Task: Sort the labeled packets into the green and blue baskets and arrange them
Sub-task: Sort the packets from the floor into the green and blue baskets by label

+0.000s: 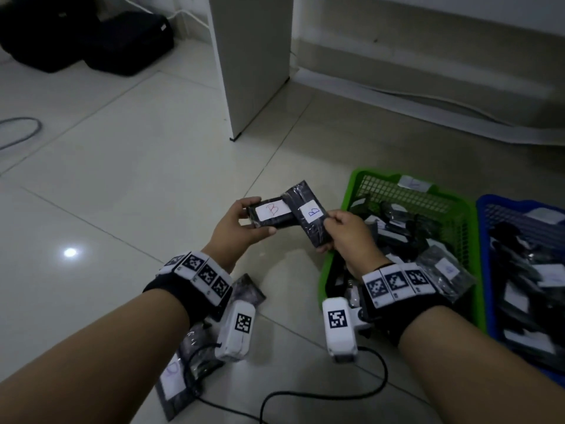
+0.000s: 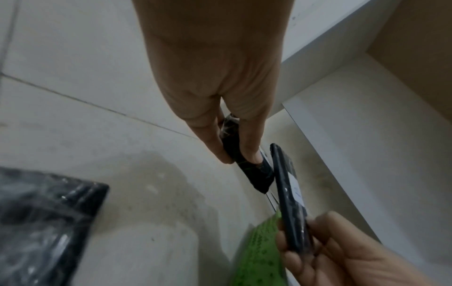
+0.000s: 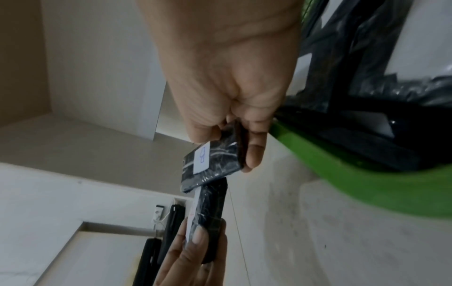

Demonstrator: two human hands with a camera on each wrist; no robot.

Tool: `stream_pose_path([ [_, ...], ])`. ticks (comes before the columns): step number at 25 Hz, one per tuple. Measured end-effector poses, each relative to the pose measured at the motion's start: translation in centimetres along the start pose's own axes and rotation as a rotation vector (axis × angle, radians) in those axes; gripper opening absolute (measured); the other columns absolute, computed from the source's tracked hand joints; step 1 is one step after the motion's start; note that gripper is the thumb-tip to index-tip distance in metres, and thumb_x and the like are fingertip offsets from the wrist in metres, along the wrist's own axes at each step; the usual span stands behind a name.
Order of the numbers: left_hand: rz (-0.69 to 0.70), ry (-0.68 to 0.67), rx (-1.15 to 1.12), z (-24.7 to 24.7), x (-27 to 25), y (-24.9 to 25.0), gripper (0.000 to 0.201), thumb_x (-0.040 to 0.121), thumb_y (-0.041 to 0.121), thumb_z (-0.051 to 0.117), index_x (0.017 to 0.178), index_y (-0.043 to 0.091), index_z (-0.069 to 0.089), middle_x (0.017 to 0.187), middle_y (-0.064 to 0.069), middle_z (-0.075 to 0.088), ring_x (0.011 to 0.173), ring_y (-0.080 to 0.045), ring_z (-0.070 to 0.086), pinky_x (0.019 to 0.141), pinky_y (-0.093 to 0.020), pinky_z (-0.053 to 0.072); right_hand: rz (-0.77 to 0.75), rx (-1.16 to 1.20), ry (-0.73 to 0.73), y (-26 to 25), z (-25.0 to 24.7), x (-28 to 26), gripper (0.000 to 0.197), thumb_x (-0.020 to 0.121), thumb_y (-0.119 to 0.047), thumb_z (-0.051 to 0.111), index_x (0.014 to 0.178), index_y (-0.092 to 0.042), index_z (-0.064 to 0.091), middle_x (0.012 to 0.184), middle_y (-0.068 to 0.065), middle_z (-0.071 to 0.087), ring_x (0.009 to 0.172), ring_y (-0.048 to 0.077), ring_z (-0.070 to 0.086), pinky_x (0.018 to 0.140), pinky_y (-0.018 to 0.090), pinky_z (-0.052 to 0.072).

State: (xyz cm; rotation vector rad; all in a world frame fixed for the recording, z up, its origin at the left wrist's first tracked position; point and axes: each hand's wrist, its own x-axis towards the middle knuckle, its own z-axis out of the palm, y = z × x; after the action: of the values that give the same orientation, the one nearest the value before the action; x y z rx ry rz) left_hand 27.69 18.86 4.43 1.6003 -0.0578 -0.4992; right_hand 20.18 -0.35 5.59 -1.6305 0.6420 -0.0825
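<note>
Item: sorting in progress, well along by the look of it. Both baskets are already carrying many packets, and a few packets are still lying loose on the floor tiles.

Left hand [image 1: 241, 224]: curling thumb and fingers round a dark packet with a red-inked "B" label [image 1: 270, 213], holding it in the air above the floor.

Right hand [image 1: 348, 237]: pinching a second dark packet with a blue-inked "B" label [image 1: 308, 214] between thumb and fingers. Its upper end is overlapping the first packet's right end; the two appear to be touching.

Green basket [image 1: 345, 206]: sitting just right of the hands, holding a loose heap of dark packets with white labels, unarranged. One clear-wrapped packet [image 1: 444, 272] is lying across its near right rim.

Blue basket [image 1: 483, 215]: standing beside the green one on the far right, partly out of view, likewise filling with labelled packets; lettering too blurred to read.

Loose packets on the floor [image 1: 180, 374]: lying under the left wrist, apparently still waiting to be sorted.

Outstanding, in my judgement: placing the two held "B" packets, clearing the floor, tidying both heaps.
</note>
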Motion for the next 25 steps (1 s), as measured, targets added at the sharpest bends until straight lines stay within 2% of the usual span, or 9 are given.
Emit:
stream_pose_path([
  [5, 0.088, -0.104, 0.088, 7.7, 0.7, 1.9, 0.066, 0.069, 0.007, 0.082, 0.123, 0.025, 0.049, 0.113, 0.001, 0.057, 0.092, -0.014, 0.068, 0.086, -0.032, 0.055, 0.01, -0.144, 0.403, 1.4, -7.9, 1.7, 0.021, 0.076, -0.033, 0.047, 0.078, -0.02, 0.063, 0.082, 0.016, 0.068, 0.073, 0.039, 0.064, 0.067, 0.049, 0.053],
  [7, 0.124, -0.113, 0.167, 11.5, 1.2, 2.2, 0.067, 0.067, 0.01, 0.084, 0.121, 0.022, 0.047, 0.108, 0.005, 0.059, 0.086, -0.01, 0.067, 0.081, -0.028, 0.055, 0.072, -0.211, 0.481, 2.2, -11.2, 2.3, 0.016, 0.08, -0.027, 0.045, 0.082, -0.022, 0.06, 0.088, 0.02, 0.068, 0.079, 0.039, 0.063, 0.072, 0.05, 0.052],
  [10, 0.174, -0.102, 0.388, 16.3, 2.5, 2.1, 0.067, 0.064, 0.02, 0.086, 0.121, 0.017, 0.049, 0.105, 0.004, 0.062, 0.089, -0.011, 0.063, 0.077, -0.02, 0.049, 0.101, -0.351, 0.459, 3.4, -14.6, 2.9, 0.026, 0.091, -0.015, 0.044, 0.092, -0.005, 0.068, 0.085, 0.023, 0.067, 0.077, 0.036, 0.062, 0.071, 0.042, 0.052],
  [14, 0.247, -0.11, 0.779, 19.2, 4.5, 1.0, 0.067, 0.077, 0.029, 0.076, 0.134, 0.011, 0.047, 0.131, -0.011, 0.038, 0.116, -0.026, 0.049, 0.103, -0.026, 0.035, 0.077, -0.42, 0.398, 4.6, -15.2, 2.9, 0.023, 0.089, -0.009, 0.05, 0.102, -0.005, 0.068, 0.081, 0.019, 0.068, 0.075, 0.035, 0.065, 0.071, 0.041, 0.054],
  [17, 0.35, -0.158, 0.915, 18.9, 5.3, 0.4, 0.059, 0.086, 0.028, 0.067, 0.137, 0.009, 0.046, 0.128, -0.013, 0.037, 0.119, -0.027, 0.041, 0.104, -0.022, 0.028, 0.023, -0.537, 0.459, 4.9, -14.9, 2.4, 0.027, 0.085, -0.012, 0.058, 0.111, -0.007, 0.067, 0.1, 0.02, 0.067, 0.089, 0.035, 0.064, 0.081, 0.041, 0.054],
  [19, 0.347, -0.214, 0.875, 17.5, 5.3, 0.6, 0.051, 0.088, 0.025, 0.064, 0.136, 0.013, 0.05, 0.124, -0.009, 0.042, 0.111, -0.02, 0.047, 0.099, -0.018, 0.032, 0.057, -0.595, 0.511, 4.4, -14.4, 1.8, 0.037, 0.089, -0.015, 0.058, 0.126, -0.008, 0.06, 0.129, 0.019, 0.052, 0.109, 0.033, 0.057, 0.096, 0.031, 0.044],
  [20, 0.353, -0.231, 0.826, 16.4, 5.1, 0.7, 0.044, 0.088, 0.022, 0.063, 0.131, 0.015, 0.056, 0.119, -0.007, 0.046, 0.104, -0.017, 0.051, 0.095, -0.014, 0.035, 0.069, -0.579, 0.545, 4.0, -13.9, 1.2, 0.038, 0.091, -0.014, 0.056, 0.129, -0.009, 0.057, 0.136, 0.018, 0.044, 0.113, 0.032, 0.054, 0.097, 0.026, 0.039],
  [23, 0.39, -0.235, 0.714, 11.7, 3.4, 0.9, 0.021, 0.088, 0.011, 0.061, 0.106, 0.018, 0.07, 0.104, -0.002, 0.059, 0.086, -0.012, 0.06, 0.076, -0.001, 0.039, -0.063, -0.487, 0.601, 2.4, -10.5, -0.9, 0.028, 0.09, -0.007, 0.053, 0.116, -0.012, 0.064, 0.129, 0.015, 0.044, 0.105, 0.03, 0.056, 0.087, 0.019, 0.036],
  [25, 0.3, -0.204, 0.653, 7.0, 1.3, 0.4, 0.018, 0.089, 0.008, 0.059, 0.097, 0.019, 0.07, 0.098, 0.0, 0.066, 0.081, -0.014, 0.065, 0.069, -0.001, 0.041, -0.246, -0.464, 0.468, 2.4, -6.3, -2.4, 0.024, 0.085, 0.0, 0.053, 0.101, -0.012, 0.068, 0.114, 0.012, 0.052, 0.096, 0.026, 0.056, 0.082, 0.015, 0.035],
])
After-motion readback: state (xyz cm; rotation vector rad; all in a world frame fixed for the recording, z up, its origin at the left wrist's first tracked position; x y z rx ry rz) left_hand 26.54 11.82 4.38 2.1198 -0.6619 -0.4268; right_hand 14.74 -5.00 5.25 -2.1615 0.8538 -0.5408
